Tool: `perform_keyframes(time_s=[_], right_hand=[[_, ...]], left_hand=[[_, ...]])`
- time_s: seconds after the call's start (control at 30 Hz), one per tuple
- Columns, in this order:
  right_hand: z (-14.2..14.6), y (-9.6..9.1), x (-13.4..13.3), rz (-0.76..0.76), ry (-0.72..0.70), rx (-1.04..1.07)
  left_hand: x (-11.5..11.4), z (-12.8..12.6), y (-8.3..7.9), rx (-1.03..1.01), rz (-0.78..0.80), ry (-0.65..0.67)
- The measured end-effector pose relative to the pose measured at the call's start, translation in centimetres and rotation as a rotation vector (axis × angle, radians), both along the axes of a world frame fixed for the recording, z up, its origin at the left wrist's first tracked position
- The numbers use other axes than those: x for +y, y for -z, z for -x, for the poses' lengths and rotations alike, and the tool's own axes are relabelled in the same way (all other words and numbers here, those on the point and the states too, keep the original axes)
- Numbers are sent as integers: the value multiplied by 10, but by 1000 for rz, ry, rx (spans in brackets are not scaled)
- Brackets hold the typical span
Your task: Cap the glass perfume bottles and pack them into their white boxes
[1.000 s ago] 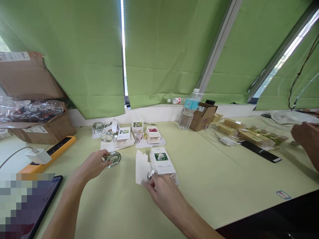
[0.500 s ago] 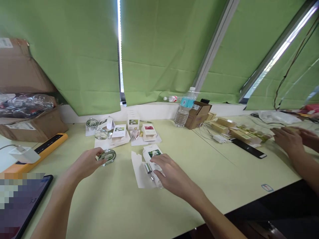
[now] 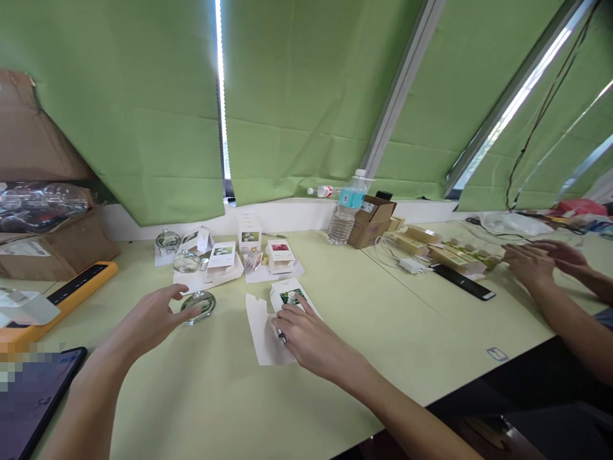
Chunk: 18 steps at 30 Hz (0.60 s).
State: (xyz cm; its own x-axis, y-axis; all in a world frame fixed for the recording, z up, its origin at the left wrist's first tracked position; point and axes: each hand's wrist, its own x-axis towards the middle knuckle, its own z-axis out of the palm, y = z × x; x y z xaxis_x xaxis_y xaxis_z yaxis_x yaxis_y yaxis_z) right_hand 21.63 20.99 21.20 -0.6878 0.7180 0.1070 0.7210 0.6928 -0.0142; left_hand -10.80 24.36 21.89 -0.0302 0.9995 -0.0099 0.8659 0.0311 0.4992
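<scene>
My left hand (image 3: 149,317) has its fingers spread, with the fingertips at the edge of a round glass perfume bottle (image 3: 198,306) lying on the table. My right hand (image 3: 311,338) rests over a torn white paper sheet (image 3: 258,332) and the lower corner of a white box with a flower picture (image 3: 290,296). A small silver metal piece (image 3: 282,337) shows under my right fingers, mostly hidden. Whether those fingers grip it is hard to see.
Behind my hands stand small white boxes (image 3: 221,254), glass bottles (image 3: 186,261) and paper sheets. A co-worker's hands (image 3: 529,265) work at the right near long cardboard boxes (image 3: 453,259). A water bottle (image 3: 342,220), orange power strip (image 3: 71,291) and tablet (image 3: 33,406) also stand nearby.
My left fingers have lifted from the top of the glass bottle. My right hand has closed in over the silver piece, which lay in plain sight before. The co-worker's hands have moved apart slightly.
</scene>
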Motion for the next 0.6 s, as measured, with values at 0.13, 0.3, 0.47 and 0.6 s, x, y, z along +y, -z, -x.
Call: perform_keyframes(time_s=[0.13, 0.3, 0.47, 0.6], right_hand=[[-1, 2, 3, -3, -5, 9], [-1, 2, 5, -21, -19, 28], [-1, 3, 6, -33, -33, 44], [-1, 8, 8, -42, -30, 48]], left_hand=[[-1, -2, -5, 2, 1, -16], [-4, -4, -9, 10, 5, -13], [-3, -3, -8, -6, -20, -3], [-4, -3, -8, -10, -35, 4]])
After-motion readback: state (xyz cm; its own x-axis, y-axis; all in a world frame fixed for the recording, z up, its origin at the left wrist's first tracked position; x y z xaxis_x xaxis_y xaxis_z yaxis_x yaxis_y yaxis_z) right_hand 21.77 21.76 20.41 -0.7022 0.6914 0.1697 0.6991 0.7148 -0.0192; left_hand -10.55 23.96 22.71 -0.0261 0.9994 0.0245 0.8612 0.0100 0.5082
